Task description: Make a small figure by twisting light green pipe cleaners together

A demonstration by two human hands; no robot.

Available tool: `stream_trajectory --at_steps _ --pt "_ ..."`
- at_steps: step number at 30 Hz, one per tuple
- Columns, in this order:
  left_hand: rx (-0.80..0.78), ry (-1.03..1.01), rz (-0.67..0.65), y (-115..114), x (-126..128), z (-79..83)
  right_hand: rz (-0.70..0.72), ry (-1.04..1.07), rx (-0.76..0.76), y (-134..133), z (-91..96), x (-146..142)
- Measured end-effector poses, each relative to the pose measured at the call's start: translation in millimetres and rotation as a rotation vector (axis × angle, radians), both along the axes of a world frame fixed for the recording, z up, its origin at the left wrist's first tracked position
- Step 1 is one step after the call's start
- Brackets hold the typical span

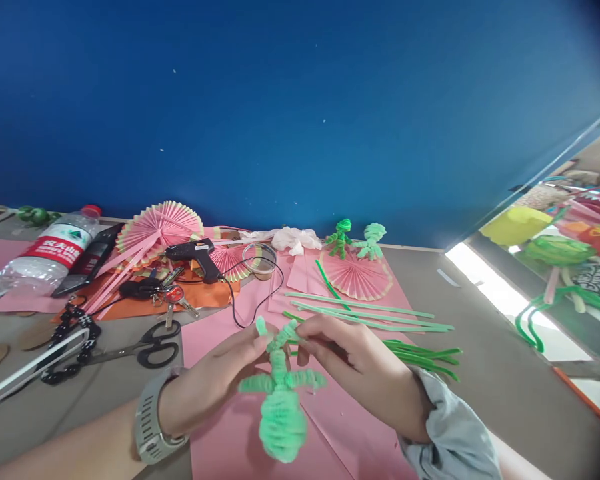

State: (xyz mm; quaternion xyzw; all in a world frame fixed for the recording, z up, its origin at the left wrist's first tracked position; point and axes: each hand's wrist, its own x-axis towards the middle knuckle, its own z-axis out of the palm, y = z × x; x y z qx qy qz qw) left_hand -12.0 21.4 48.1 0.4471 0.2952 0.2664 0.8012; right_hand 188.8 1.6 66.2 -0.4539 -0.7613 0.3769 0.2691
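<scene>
Between my hands is a light green pipe-cleaner figure (283,423), its round wound head toward me and its two arms spread sideways. My left hand (235,357) pinches one leg, whose fuzzy end sticks up past the thumb. With thumb and fingertips, my right hand (343,347) grips the other leg, which is partly coiled. Light green pipe cleaners (375,313) lie on the pink paper (220,400) just beyond my right hand. A bundle of darker green pipe cleaners (425,353) rests beside that hand, partly behind it.
Two finished-looking pipe-cleaner figures (371,243) stand by the blue wall (300,113), near pink folded paper fans (357,273). Leftward lie a glue gun (195,257), scissors (153,345), keys (175,297) and a plastic bottle (55,247). Colourful craft pieces (560,250) show at the right.
</scene>
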Motion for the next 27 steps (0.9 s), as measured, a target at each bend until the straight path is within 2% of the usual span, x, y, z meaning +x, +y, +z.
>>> stream_trajectory --at_steps 6,10,12,14,16,18,20,23,25,27 --pt "0.224 0.222 0.067 -1.7 5.8 -12.1 -0.01 -0.085 0.006 -2.1 -6.5 -4.7" --pt "0.282 0.219 0.071 -3.4 2.9 -13.7 -0.023 0.057 -0.138 -2.0 -4.7 -5.3" --pt "0.293 0.184 -0.008 -4.6 -0.7 -8.5 0.028 0.112 -0.219 1.1 -2.7 -2.3" --pt "0.32 0.171 -0.152 -5.3 -3.9 -1.2 0.14 0.086 -0.283 5.5 0.4 2.2" --pt "0.404 0.235 -0.301 -5.3 -5.3 5.1 0.25 -0.002 -0.31 9.5 4.2 6.0" --pt "0.514 0.353 -0.401 -5.0 -4.4 7.4 0.279 -0.11 -0.312 11.1 7.3 7.1" --pt "0.561 0.456 -0.432 -4.9 -1.6 4.6 0.205 -0.207 -0.289 9.9 8.5 4.5" --pt "0.533 0.537 -0.373 -4.6 2.8 -6.7 0.087 -0.327 -0.177 3.9 6.3 -3.9" --pt "0.486 0.543 -0.31 -3.4 4.6 -14.5 0.063 -0.383 -0.057 -1.1 3.0 -10.0" --pt "0.371 0.476 -0.254 -1.4 5.4 -19.4 0.072 -0.444 0.067 -6.0 0.0 -14.5"
